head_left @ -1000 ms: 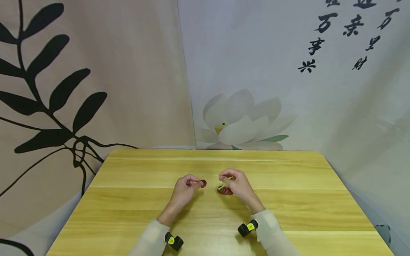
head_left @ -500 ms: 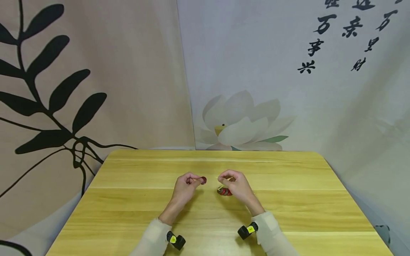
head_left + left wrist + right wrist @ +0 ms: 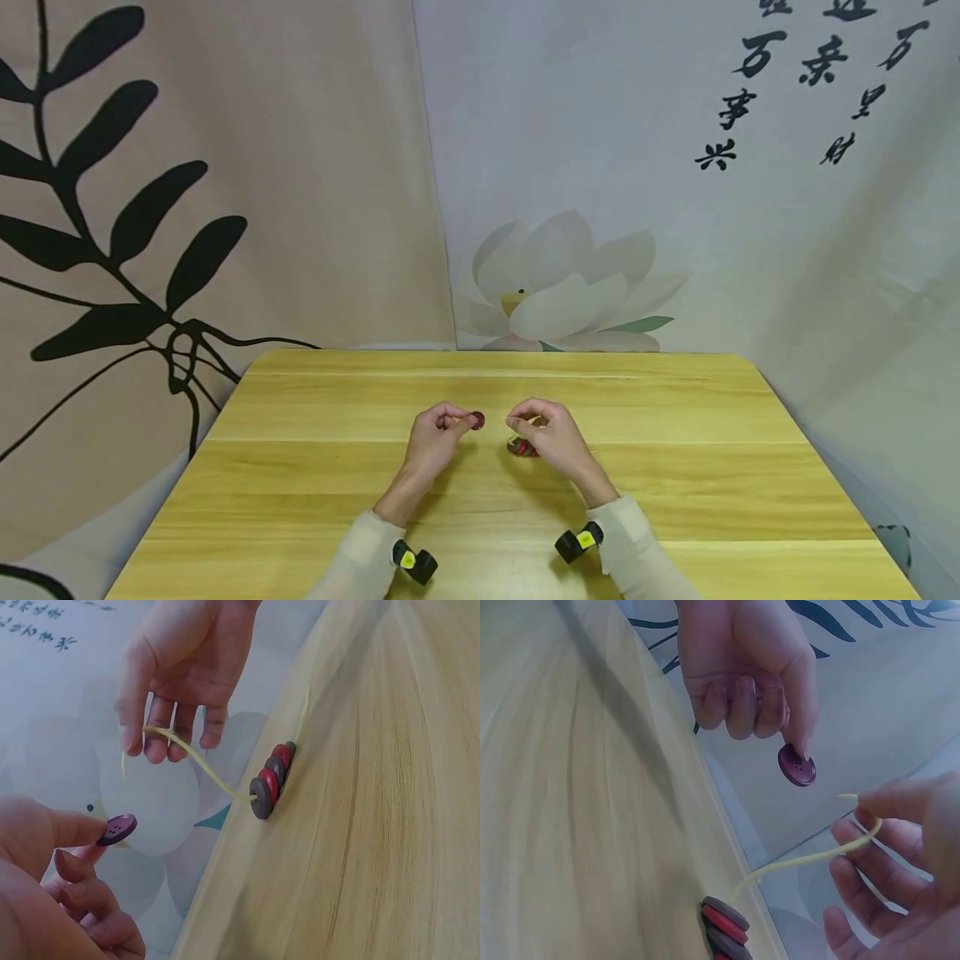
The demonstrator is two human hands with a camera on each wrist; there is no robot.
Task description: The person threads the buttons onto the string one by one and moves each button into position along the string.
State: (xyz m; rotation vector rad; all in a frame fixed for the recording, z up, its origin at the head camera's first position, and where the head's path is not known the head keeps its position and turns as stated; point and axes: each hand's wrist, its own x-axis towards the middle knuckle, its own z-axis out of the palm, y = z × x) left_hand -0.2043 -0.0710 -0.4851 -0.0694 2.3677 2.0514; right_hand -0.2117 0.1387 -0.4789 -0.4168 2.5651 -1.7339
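Between thumb and forefinger my left hand pinches a dark red button with several holes, held up off the table. My right hand pinches a yellow string close to its end, and a short tip sticks out past the fingertips. The string runs down to a row of grey and red buttons threaded on it, which stand on edge on the wooden table. A small gap separates the dark red button from the string's tip. In the head view the right hand partly hides the threaded row.
The wooden table reaches back to a cloth backdrop printed with leaves, a lotus and writing. Beyond the threaded row, the string's other end trails along the tabletop. Both wrists wear small black cameras.
My right hand has shifted slightly left, bringing the string tip a little nearer the dark red button. The left hand has barely moved, and both grips are unchanged.
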